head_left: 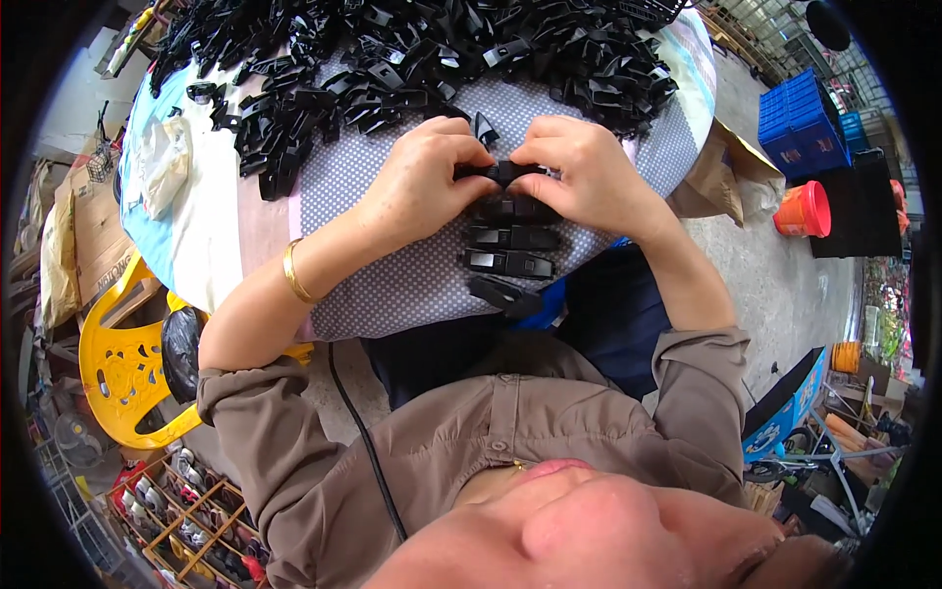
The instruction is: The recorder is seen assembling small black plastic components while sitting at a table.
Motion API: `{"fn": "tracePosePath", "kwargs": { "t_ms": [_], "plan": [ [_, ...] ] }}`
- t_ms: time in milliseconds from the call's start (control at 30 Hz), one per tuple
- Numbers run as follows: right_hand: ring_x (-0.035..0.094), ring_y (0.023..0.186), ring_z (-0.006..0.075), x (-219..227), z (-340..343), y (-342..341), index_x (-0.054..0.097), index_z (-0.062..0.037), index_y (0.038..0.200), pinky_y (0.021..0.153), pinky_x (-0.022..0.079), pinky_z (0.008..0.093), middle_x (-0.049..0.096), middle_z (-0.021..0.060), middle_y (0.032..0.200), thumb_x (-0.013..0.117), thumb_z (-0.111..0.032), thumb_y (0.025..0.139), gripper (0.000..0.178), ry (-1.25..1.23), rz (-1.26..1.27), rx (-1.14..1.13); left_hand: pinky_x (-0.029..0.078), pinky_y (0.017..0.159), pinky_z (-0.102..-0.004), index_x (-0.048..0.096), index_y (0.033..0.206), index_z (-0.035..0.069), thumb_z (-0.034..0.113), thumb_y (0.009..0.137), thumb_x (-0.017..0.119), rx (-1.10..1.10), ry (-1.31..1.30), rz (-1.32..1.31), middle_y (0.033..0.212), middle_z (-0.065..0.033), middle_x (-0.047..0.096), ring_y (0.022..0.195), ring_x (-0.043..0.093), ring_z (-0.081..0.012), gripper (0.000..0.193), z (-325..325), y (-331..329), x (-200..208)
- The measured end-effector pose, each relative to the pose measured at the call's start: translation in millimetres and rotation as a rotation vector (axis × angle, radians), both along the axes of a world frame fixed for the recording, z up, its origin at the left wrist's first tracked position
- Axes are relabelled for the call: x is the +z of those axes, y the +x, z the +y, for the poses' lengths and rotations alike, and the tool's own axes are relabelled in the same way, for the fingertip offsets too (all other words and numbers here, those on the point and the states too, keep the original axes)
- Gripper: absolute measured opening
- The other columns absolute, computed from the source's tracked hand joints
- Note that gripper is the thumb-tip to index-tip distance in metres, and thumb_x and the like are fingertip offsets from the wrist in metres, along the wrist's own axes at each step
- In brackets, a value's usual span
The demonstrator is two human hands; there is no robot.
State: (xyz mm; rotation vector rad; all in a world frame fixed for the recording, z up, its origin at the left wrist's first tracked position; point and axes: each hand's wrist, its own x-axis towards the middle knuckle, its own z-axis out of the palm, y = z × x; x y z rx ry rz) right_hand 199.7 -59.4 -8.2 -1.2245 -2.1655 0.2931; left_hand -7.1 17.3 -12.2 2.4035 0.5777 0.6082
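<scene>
Left hand [424, 175] and right hand [587, 165] meet near the centre of the frame, thumbs and fingers drawn in to a narrow pinch from either side. Around them, the round surface [378, 250] fills the upper middle of the picture, covered in dotted grey cloth with pink, white and pale blue toward the left. Across its upper part sprawls a large heap of black parts [392, 77], reaching down on the left and right. A crumpled plastic bag [167, 169] lies on the pale cloth at upper left.

Just below the hands, a short column of black parts [509, 263] runs toward the surface's lower edge; most lie crosswise, the lowest tilted. If these few are the ones dealt with, the work looks to be at an early stage, with the far bigger heap left over; whether the column is finished or waiting cannot be told. One loose black part [485, 131] rests just above the gap between the hands.

Smallest in view is the black piece [506, 173] at the centre, gripped between both hands' fingertips, which hide its ends and much of its shape.
</scene>
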Motion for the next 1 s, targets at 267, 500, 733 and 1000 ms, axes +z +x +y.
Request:
{"fn": "tracePosePath", "kwargs": {
  "t_ms": [267, 500, 733, 1000],
  "plan": [
    [0.061, 0.071, 0.0168, 12.8, 5.4, 20.0, 0.07, -0.0004, 0.093, 0.061, 0.048, 0.0271, 0.065, 0.0069, 0.082, 0.079, -0.016, 0.072, 0.028, -0.264, 0.116, 0.063, 0.05, 0.064, -0.0311, 0.07, 0.088, -0.002, 0.01, 0.074, 0.076, -0.122, -0.057, 0.094, 0.081, -0.0102, 0.06, 0.072, 0.061, -0.0224, 0.02, -3.5, -0.2, 9.4],
    [0.061, 0.079, 0.0256, 1.0, -3.2, 19.5, 0.069, 0.0021, 0.09, 0.067, 0.05, 0.0326, 0.064, 0.0109, 0.084, 0.075, -0.008, 0.072, 0.022, -0.12, 0.043, 0.047, 0.051, 0.068, -0.0351, 0.071, 0.084, -0.001, 0.013, 0.073, 0.076, 0.021, -0.105, 0.07, 0.081, -0.0108, 0.061, 0.077, 0.062, -0.0262, 0.019, -4.2, 0.4, 6.4],
    [0.059, 0.076, 0.0277, -8.7, -3.5, 11.6, 0.067, 0.0026, 0.084, 0.065, 0.049, 0.0344, 0.062, 0.0116, 0.081, 0.075, -0.004, 0.066, 0.021, 0.049, 0.029, 0.039, 0.049, 0.07, -0.0354, 0.069, 0.082, -0.002, 0.01, 0.071, 0.077, 0.026, 0.003, 0.025, 0.08, -0.0111, 0.061, 0.079, 0.06, -0.0271, 0.018, -8.4, 2.4, 0.3],
    [0.06, 0.078, 0.0278, -14.8, -3.3, 2.9, 0.067, 0.0022, 0.086, 0.067, 0.049, 0.0353, 0.063, 0.0116, 0.083, 0.075, -0.005, 0.068, 0.021, 0.095, 0.094, 0.017, 0.048, 0.068, -0.0362, 0.068, 0.082, -0.002, 0.01, 0.072, 0.076, -0.047, 0.077, -0.01, 0.078, -0.0108, 0.058, 0.078, 0.058, -0.0266, 0.017, -2.5, 2.6, -2.3]
  ]
}}
